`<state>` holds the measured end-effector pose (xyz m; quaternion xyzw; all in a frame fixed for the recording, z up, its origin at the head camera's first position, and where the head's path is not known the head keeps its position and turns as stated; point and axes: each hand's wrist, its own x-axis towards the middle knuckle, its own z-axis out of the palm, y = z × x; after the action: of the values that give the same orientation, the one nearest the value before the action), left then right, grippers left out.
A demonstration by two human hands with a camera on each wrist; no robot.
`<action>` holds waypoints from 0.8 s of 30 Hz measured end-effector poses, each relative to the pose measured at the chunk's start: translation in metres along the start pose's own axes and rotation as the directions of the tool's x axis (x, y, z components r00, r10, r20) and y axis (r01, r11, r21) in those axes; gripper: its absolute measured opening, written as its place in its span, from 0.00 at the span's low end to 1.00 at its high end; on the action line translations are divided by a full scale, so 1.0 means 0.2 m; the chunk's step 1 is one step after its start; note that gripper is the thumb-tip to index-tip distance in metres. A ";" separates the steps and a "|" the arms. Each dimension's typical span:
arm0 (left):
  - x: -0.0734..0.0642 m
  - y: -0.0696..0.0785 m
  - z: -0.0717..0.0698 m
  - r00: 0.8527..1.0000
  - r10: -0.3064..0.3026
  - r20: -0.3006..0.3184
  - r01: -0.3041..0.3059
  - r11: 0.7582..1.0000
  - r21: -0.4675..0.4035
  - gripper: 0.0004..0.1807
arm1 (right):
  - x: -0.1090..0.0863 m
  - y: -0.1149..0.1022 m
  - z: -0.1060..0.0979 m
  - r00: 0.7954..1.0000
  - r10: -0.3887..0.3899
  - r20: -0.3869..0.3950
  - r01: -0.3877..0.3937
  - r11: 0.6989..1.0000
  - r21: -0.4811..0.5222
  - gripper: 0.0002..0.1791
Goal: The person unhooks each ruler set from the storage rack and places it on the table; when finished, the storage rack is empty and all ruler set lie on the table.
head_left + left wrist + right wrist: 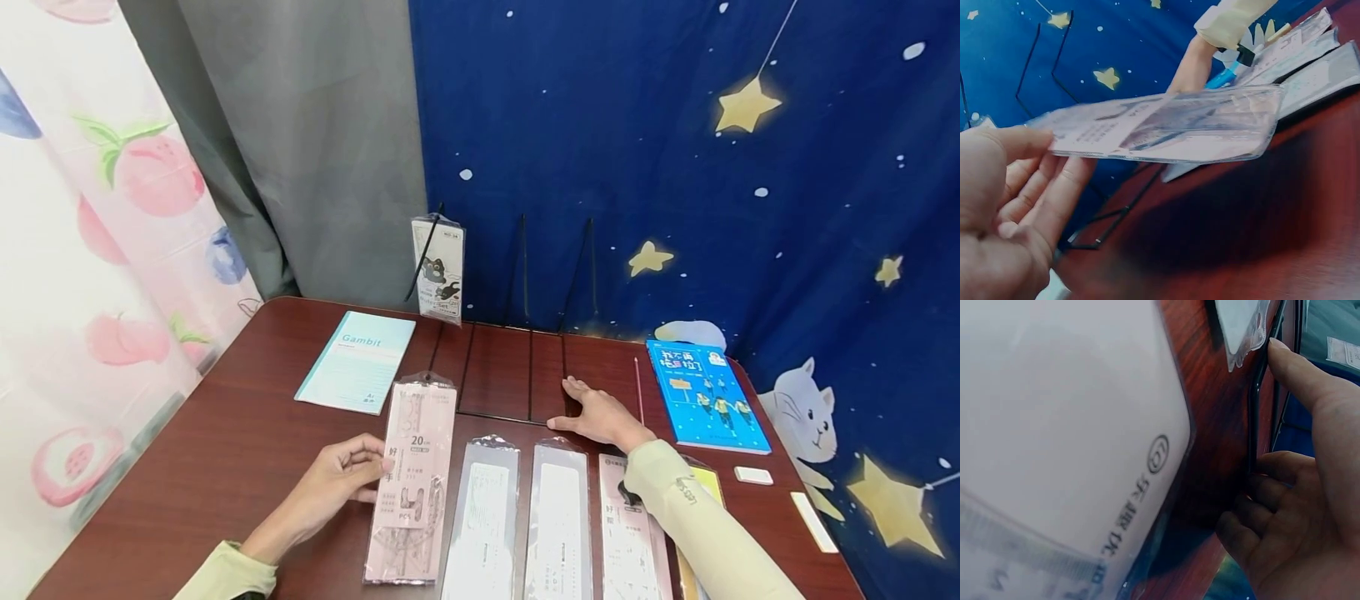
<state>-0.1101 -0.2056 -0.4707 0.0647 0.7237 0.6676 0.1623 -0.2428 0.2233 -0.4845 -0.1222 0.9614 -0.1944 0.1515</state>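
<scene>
My left hand [337, 479] pinches the left edge of a pink ruler-set packet [411, 483] in a clear sleeve with a hang hole, marked 20 cm. In the left wrist view the packet [1166, 128] is raised off the table, thumb over it and fingers beneath. My right hand [596, 414] rests at the front right corner of a black wire rack [495, 416], fingers spread. In the right wrist view its thumb tip and fingers touch the wire [1252, 419]. A cat-printed packet [440, 275] hangs on the rack's left prong.
Two white packets [483, 517] [558, 525], another pink packet [633, 533] and a yellow one [707, 482] lie along the front. A notebook [356, 362] lies left, a blue book [708, 396] right, near a pencil [639, 392] and a white eraser [753, 475]. Curtains hang behind.
</scene>
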 end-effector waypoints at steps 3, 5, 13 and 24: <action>-0.02 -0.04 0.00 0.998 -0.061 0.013 0.061 0.998 -0.013 0.19 | 0.00 0.00 0.00 1.000 -0.007 0.000 0.007 1.000 -0.002 0.56; -0.03 -0.07 0.01 0.996 -0.084 0.027 0.085 0.996 -0.031 0.19 | 0.00 0.00 0.00 1.000 -0.008 -0.003 0.008 1.000 -0.001 0.57; -0.04 -0.12 0.01 0.990 -0.126 0.062 0.128 0.991 -0.025 0.19 | 0.00 0.01 0.00 1.000 -0.004 -0.002 0.004 1.000 0.006 0.57; -0.04 -0.14 0.04 0.991 -0.120 -0.053 0.127 0.978 0.164 0.14 | 0.00 0.01 0.01 1.000 -0.013 -0.005 0.013 1.000 0.009 0.57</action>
<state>-0.0973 -0.2028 -0.4975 0.0187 0.7829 0.5946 0.1821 -0.2434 0.2255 -0.4868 -0.1272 0.9600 -0.2001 0.1487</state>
